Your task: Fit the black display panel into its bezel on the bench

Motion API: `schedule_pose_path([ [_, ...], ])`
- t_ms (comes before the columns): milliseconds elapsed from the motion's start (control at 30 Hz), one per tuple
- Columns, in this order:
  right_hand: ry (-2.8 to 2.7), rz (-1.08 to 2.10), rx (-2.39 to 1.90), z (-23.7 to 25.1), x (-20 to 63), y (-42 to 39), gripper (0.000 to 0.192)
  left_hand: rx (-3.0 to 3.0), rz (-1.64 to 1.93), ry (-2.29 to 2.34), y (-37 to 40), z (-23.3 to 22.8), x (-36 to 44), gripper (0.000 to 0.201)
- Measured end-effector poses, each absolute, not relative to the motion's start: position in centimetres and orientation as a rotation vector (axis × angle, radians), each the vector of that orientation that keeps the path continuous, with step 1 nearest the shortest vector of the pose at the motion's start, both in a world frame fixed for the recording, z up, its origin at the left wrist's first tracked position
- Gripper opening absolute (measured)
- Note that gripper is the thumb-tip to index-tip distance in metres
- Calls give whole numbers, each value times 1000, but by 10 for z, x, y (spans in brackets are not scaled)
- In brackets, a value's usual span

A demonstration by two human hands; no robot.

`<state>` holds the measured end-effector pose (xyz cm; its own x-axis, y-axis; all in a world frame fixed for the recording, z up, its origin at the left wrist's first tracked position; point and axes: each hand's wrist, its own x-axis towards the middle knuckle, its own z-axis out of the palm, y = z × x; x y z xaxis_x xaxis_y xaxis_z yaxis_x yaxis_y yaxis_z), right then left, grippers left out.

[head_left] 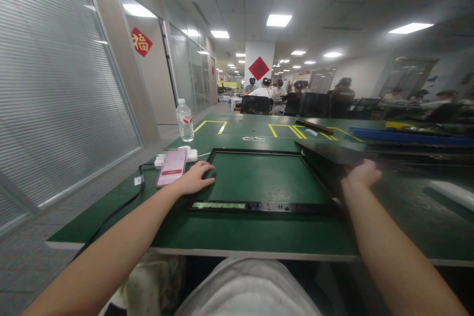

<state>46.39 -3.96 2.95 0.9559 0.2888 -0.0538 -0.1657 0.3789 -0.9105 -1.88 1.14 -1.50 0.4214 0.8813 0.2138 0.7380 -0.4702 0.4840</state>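
Left hand: flat, fingers spread, on the left edge of a black frame lying flat, long axis left to right. Right hand: gripping the near edge of a dark panel, raised and blurred, just right of the frame. Surface: green table. Phone, water bottle beyond. Background: office, seated people.

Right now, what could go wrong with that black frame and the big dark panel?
The right hand lifts the dark panel by one edge, and it looks blurred, so it might slip or bang the black frame. The left hand rests on the frame's corner, where fingers could get pinched. The phone lies close and could get knocked.
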Motion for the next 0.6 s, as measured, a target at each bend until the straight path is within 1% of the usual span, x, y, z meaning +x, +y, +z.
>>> schedule_pose_path([
  [167, -86, 340, -1093, 23, 472, -35, 50, 2371, 650, 1391, 13, -16, -19, 56],
  [267, -71, 362, -1091, 17, 477, -30, 49, 2392, 635, 1390, 14, -17, -19, 55],
  [400, 7, 411, -1101, 6, 484, -24, 42, 2423, 600, 1397, 15, -19, -20, 56],
  [600, 106, 518, -1063, -9, 499, -19, 21, 2435, 588, 1395, 15, -18, -20, 55],
])
